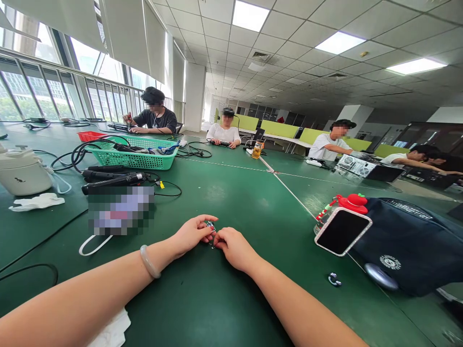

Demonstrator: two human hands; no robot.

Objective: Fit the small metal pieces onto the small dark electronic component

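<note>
My left hand (193, 234), with a pale bangle on its wrist, pinches a small silvery and dark piece (211, 225) between thumb and fingers. It is too small in view for me to name its kind. Close against it on the right, my right hand (233, 246) has its thumb and fingers pressed together. A tiny pale bit shows under these fingertips, but I cannot make out what they hold. Both hands are just above the green tabletop (202, 299), near the middle of the view.
On the left are a green basket (133, 159) of cables and tools, black devices (114, 182), a blurred purple pack (121, 209) and a beige container (23, 168). To the right stand a phone (343, 231), a dark bag (408, 241) and earbuds (334, 279). Several people work farther back.
</note>
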